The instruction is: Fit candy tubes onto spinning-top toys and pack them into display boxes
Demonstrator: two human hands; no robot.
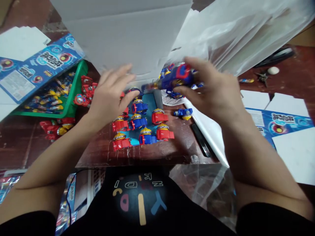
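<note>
My right hand [211,88] grips a blue plastic toy [180,73] with a red ring, smeared by motion, between thumb and fingers. Over the rows of toys hovers my left hand [112,87], its fingers stretched out. Its thumb is close to a blue toy at the back of the rows; whether they touch I cannot tell. Below the hands, red toys [162,131] and blue toys [139,121] with yellow and silver tops stand in rows on a light blue sheet [135,141]. One blue toy [183,113] lies apart on the right.
A large white box flap [123,39] rises behind the hands. At left, a green tray [80,70] holds small blue and yellow pieces, with red toys [57,127] around it. Printed blue card [283,123], a black bar-shaped object [201,139] and plastic sheeting [233,39] lie to the right.
</note>
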